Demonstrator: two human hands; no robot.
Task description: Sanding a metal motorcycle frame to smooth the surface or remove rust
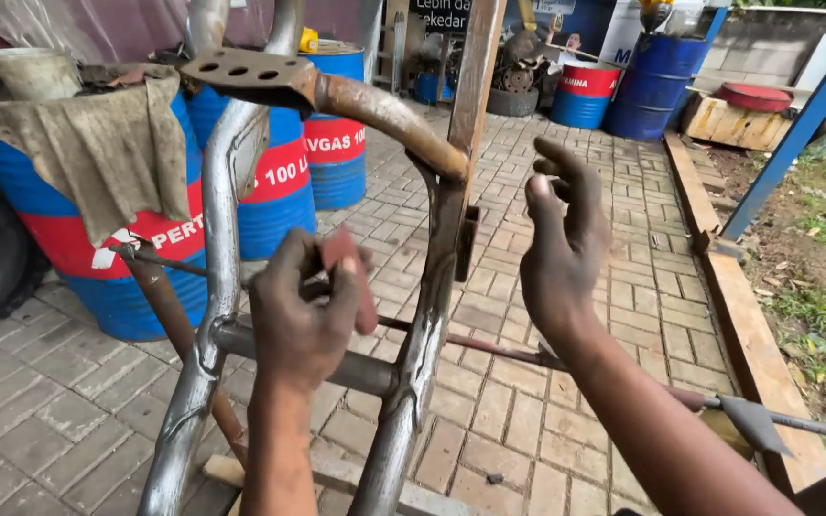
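- Metal frame: 2 bare, partly rusted tubes standing near upright at frame centre, joined low by a grey crossbar and capped by a rusty curved tube with a drilled plate at 11 o'clock. Long axis runs 6 to 12 o'clock.
- Left hand: clenched on a small reddish abrasive piece, held between the 2 tubes just above the crossbar; the right tube lies at 3 o'clock from it, just beside.
- Right hand: released, fingers spread and curled, holding nothing; the right tube lies at 9 o'clock, near but apart.
- Nearer hand: the left.
- Surroundings: blue-and-red drums at 10 o'clock, brick paving beneath.
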